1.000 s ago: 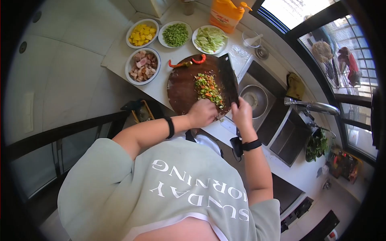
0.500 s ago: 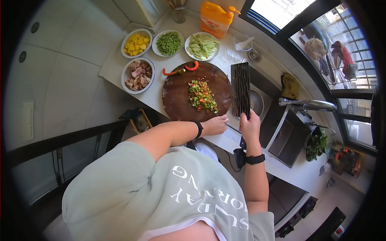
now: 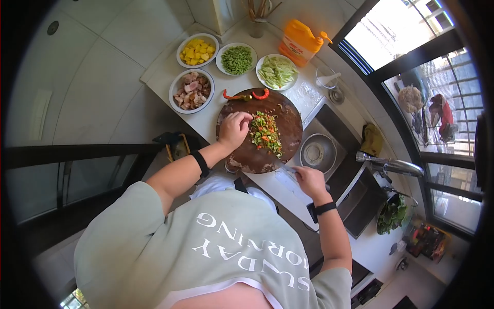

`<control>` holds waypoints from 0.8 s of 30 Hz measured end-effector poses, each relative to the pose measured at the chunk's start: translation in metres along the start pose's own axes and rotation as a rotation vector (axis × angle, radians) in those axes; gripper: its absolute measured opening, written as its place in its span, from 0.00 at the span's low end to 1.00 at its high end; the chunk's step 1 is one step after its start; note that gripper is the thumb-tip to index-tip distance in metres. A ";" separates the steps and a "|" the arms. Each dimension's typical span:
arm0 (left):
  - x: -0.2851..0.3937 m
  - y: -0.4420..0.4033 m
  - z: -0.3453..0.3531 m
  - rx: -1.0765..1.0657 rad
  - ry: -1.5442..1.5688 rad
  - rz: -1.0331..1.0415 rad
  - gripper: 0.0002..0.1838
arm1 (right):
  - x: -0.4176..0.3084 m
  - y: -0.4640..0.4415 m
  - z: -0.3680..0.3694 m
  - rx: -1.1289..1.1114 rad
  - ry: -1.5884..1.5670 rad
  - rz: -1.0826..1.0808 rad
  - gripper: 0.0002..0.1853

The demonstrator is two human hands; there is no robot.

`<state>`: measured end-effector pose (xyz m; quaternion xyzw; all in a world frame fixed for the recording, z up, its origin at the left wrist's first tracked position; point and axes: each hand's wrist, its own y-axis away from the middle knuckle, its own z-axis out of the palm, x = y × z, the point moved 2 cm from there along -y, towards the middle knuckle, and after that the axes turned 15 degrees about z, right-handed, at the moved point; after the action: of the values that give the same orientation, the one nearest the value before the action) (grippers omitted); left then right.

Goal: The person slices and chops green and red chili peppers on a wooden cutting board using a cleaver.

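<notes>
A round wooden chopping board (image 3: 234,152) bears a pile of chopped red and green peppers (image 3: 266,135). My left hand (image 3: 235,129) is over the board at the pile's left edge, fingers curled together; whatever is between the fingertips is hidden. My right hand (image 3: 310,183) grips a cleaver (image 3: 286,167), its blade seen nearly edge-on by the board's near right rim. Along the board's far edge lie a red and green chili (image 3: 235,97) and a curved red chili piece (image 3: 261,95).
Behind the board stand a bowl of meat (image 3: 192,91), a bowl of yellow chunks (image 3: 196,51), a plate of chopped greens (image 3: 236,59) and a plate of pale green slices (image 3: 278,71). An orange jug (image 3: 300,42) is at the back. Right lies a sink with a metal basin (image 3: 318,152) and faucet (image 3: 393,166).
My left hand has moved from the board's near edge up beside the chopped peppers. The cleaver has turned from its broad face to nearly edge-on and come lower. The view has shifted.
</notes>
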<state>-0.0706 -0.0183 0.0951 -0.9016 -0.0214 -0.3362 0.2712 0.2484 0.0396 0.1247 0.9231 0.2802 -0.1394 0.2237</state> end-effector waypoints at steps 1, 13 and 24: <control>0.000 0.004 -0.001 0.012 -0.005 -0.002 0.10 | -0.003 -0.012 0.004 0.002 0.006 -0.011 0.10; -0.010 0.003 0.059 0.069 0.488 -0.587 0.13 | -0.024 -0.097 -0.012 0.250 0.112 -0.185 0.04; -0.031 -0.035 0.077 0.117 0.134 -0.524 0.16 | -0.010 -0.102 0.009 0.287 0.035 -0.037 0.02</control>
<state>-0.0561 0.0553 0.0444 -0.8239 -0.2550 -0.4521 0.2274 0.1800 0.1064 0.0871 0.9424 0.2784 -0.1660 0.0821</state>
